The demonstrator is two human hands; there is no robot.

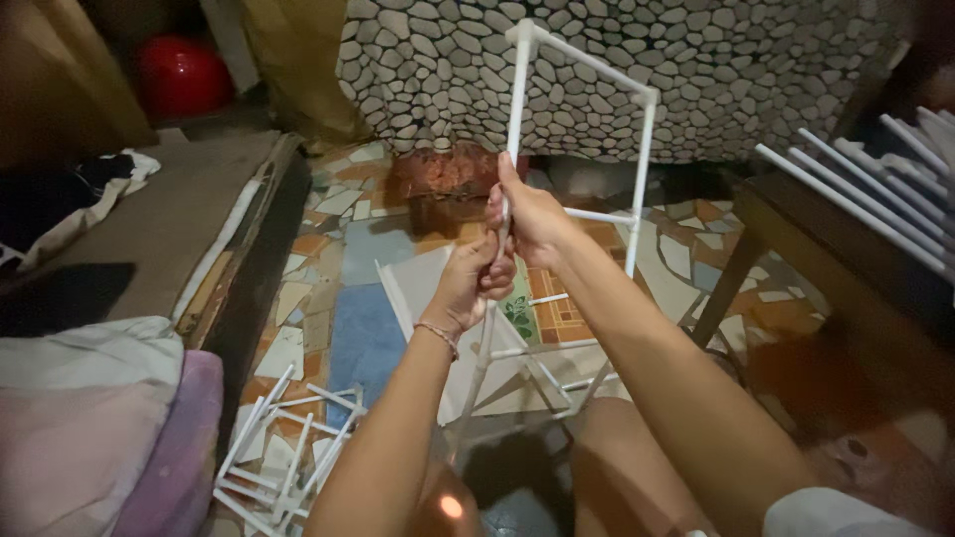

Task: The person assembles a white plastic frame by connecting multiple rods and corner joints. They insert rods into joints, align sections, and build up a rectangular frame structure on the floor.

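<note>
Item: white rod frame (637, 149), held up in front of me over the tiled floor (368, 249). Built so far, as I judge it: a tall upright, a slanted top bar with two corner joints, a second upright on the far side, and several cross rungs lower down by my knees. The lower part looks less regular (rods run at angles there, and I cannot tell which are joined). I would call the frame partly assembled, with more rods yet to go in.

Grip: my right hand (532, 219) is closed round the near upright at mid-height, thumb pointing up along it. My left hand (479, 280) is closed just below, touching the right, fingers curled round the same rod.

Stock remaining: a pile of loose white rods (284, 447) on the floor at my left, beside a pink cushion (159, 447). More long white rods (865, 199) lie across a dark wooden table (796, 239) at my right.

Surroundings: pebble-patterned wall (597, 70) behind the frame; red ball (179, 75) in the far corner.
</note>
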